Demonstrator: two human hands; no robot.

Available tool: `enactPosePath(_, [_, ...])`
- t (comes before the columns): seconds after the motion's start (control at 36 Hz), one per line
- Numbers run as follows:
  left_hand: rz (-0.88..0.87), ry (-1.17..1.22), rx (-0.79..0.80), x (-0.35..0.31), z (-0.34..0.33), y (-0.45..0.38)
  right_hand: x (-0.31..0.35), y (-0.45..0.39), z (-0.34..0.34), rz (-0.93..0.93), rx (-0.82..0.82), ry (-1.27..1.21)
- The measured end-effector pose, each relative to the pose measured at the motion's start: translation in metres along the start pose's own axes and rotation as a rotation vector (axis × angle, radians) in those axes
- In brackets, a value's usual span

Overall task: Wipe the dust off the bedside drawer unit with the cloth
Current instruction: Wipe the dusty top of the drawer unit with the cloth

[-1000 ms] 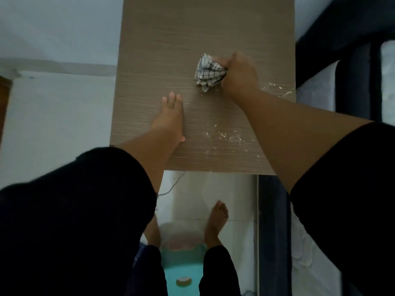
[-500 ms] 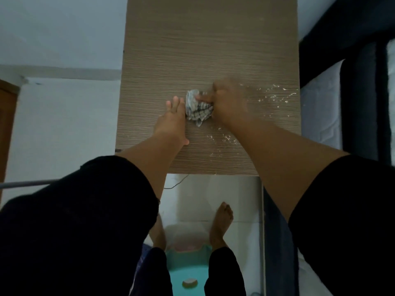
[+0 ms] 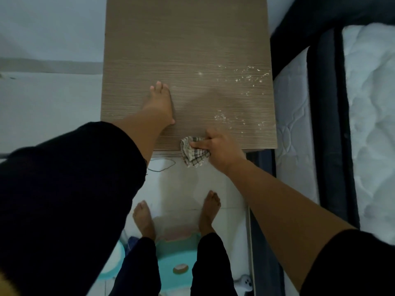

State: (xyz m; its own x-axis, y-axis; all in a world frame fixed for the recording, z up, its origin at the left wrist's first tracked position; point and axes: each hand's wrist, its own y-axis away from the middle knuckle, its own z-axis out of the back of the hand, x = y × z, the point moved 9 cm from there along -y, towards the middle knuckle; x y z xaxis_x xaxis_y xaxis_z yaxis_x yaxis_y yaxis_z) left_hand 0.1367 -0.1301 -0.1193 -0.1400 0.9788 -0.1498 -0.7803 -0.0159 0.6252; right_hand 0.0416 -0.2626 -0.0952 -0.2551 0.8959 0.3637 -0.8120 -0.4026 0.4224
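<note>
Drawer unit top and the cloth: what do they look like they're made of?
Drawer unit top: looks like wood-grain laminate or veneer on board, matte grey-brown; fine straight parallel grain lines, flat sharp edges. Solid wood can't be ruled out.
Cloth: woven fabric, probably cotton, pale with a dark check; it bunches in soft folds in the right hand.

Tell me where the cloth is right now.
In the head view the checked cloth is bunched in the right hand, hanging over the near edge of the drawer unit top, to the right of the flat left hand.
</note>
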Motion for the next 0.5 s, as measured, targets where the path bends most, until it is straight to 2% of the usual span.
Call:
enactPosePath(0.19, [-0.009, 0.012, 0.003, -0.014, -0.001, 0.014, -0.004, 0.022, -0.003, 0.020, 0.064, -0.062])
enactPosePath(0.39, [-0.093, 0.027, -0.036, -0.057, 0.004, 0.007, -0.042, -0.006, 0.067, -0.079, -0.198, -0.097])
enactPosePath(0.5, [-0.112, -0.040, -0.003, -0.074, 0.004, 0.002, -0.066, -0.028, 0.107, -0.139, -0.351, -0.122])
